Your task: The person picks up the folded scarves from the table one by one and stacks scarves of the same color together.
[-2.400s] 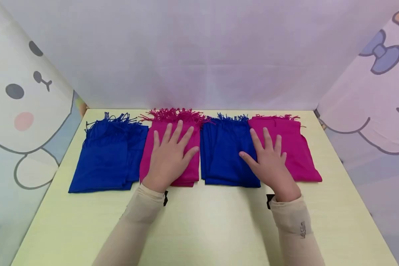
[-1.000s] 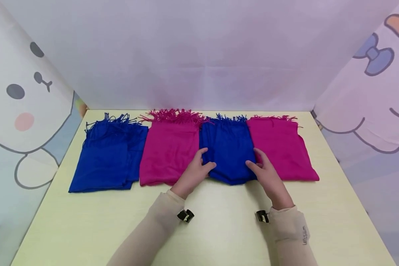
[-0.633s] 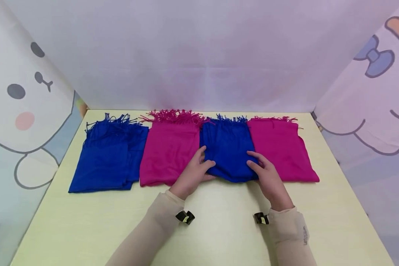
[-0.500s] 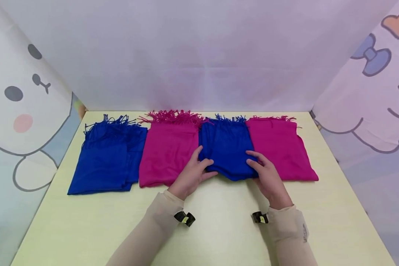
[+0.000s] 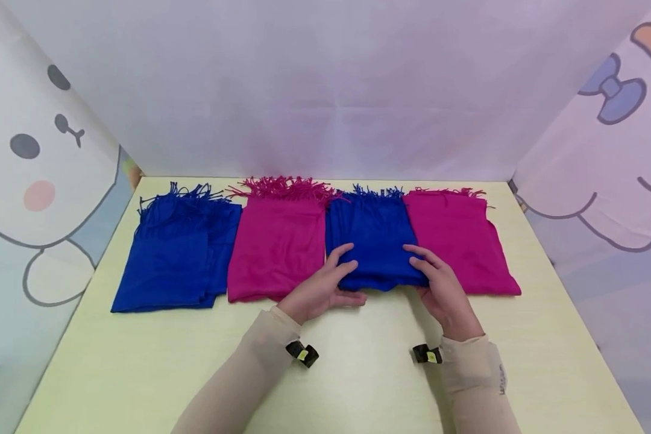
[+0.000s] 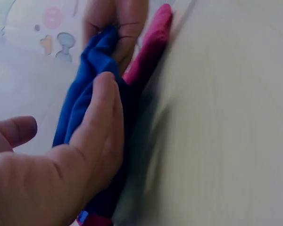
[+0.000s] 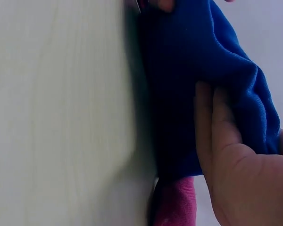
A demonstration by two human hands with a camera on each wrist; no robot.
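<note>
A folded blue scarf [image 5: 377, 235] with a fringed far end lies between two folded pink scarves; its near edge is lifted off the table. At its near right corner my right hand [image 5: 443, 295] grips the cloth, fingers [image 7: 219, 117] flat along the near side and the thumb mostly hidden behind the fabric. My left hand [image 5: 320, 289] is at the near left corner, its fingers [image 6: 101, 113] extended along the near edge and its thumb standing apart from them. The left pink scarf [image 5: 276, 247] lies beside the left hand, the right pink scarf [image 5: 458, 241] beside the right.
Another folded blue scarf [image 5: 168, 265] lies at the far left of the row on the pale wooden table [image 5: 369, 374]. A white curtain [image 5: 325, 90] rises behind the table, with cartoon-printed cloth at both sides. Black clips [image 5: 302, 354] show at the sleeves.
Both hands have gone from lying spread over the row to the near corners of the second blue scarf from the left-hand end. Its near edge has risen and moved away from the body.
</note>
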